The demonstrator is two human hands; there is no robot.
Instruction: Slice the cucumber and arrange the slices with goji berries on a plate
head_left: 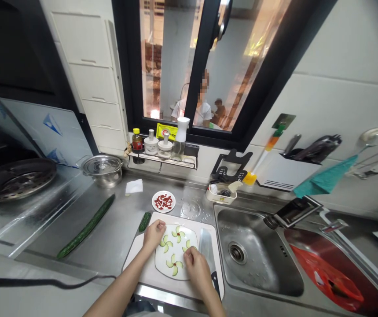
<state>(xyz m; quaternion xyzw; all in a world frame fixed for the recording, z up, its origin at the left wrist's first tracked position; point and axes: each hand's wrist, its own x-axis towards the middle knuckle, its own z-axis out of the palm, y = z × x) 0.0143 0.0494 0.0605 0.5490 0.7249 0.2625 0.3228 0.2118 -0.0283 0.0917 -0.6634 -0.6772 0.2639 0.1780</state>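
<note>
Steel kitchen counter (109,229) w/ window behind, sink (258,255) to the right. White cutting board (149,275) sits near edge; on it a white plate (162,264) w/ cucumber slices (172,264) set in pinwheel groups. Left hand (154,233) rests at plate's far-left rim, fingers curled together, prob. nudging a slice; can't tell if it pinches one. Right hand (197,268) at near-right rim, fingers bunched down over a slice. To do it well: light fingertip touches, keep petals evenly spaced, steady the plate. Knife (206,246) lies right of plate; cucumber stub (144,221) at board's far-left corner, whole cucumber (86,226) further left, dish of red berries (163,201) beyond board.
</note>
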